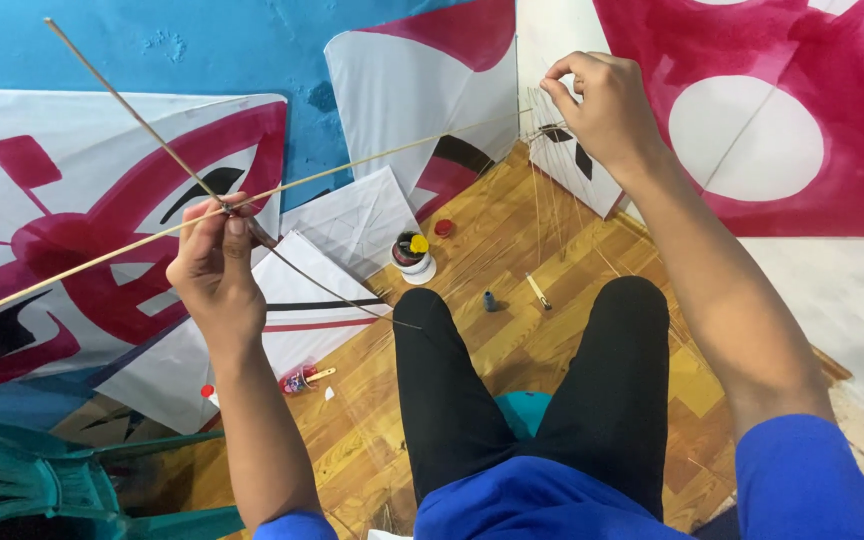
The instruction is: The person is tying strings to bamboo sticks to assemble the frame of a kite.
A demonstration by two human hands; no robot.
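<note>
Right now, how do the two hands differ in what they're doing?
The left hand pinches the crossing of two thin sticks, held low near the white kite sheets. The right hand is raised higher and pinches fine thread that hangs toward the wooden floor. Both grip with closed fingers.

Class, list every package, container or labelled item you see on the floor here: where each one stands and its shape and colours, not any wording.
Small round pot: floor ahead of the left knee; white base, dark inside, yellow blob.
Red cap: just beyond the pot; small, round.
Dark blue bottle: between the knees; tiny, upright.
Glue tube: lying below the left hand; red and patterned, pale nozzle.
</note>
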